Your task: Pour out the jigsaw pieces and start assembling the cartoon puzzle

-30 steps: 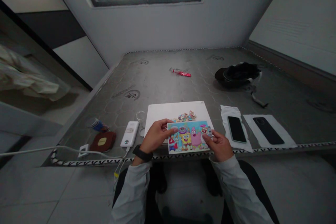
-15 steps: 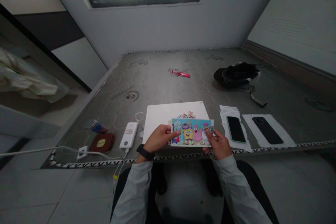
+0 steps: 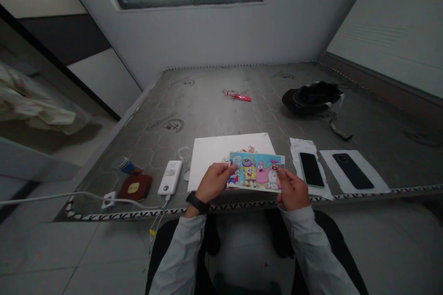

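Note:
A colourful cartoon picture card (image 3: 256, 171) is held up over the near edge of the table. My left hand (image 3: 215, 181) pinches its left edge and my right hand (image 3: 292, 189) grips its right edge, both closed on it. Behind the card a white board (image 3: 213, 156) lies flat on the table, with a small heap of colourful puzzle pieces (image 3: 249, 149) partly hidden by the card. A black watch (image 3: 195, 202) sits on my left wrist.
Left of the board lie a white power bank (image 3: 170, 177), a brown round case (image 3: 132, 187), a small can (image 3: 123, 164) and a white cable (image 3: 51, 196). Right of it two phones (image 3: 310, 169) (image 3: 353, 171) rest on white sheets. Farther back are a red wrapper (image 3: 240, 97) and a black cap (image 3: 311, 97).
Both hands have lifted the card off the table and tilted it up, shifting it slightly right. The card now covers more of the puzzle pieces.

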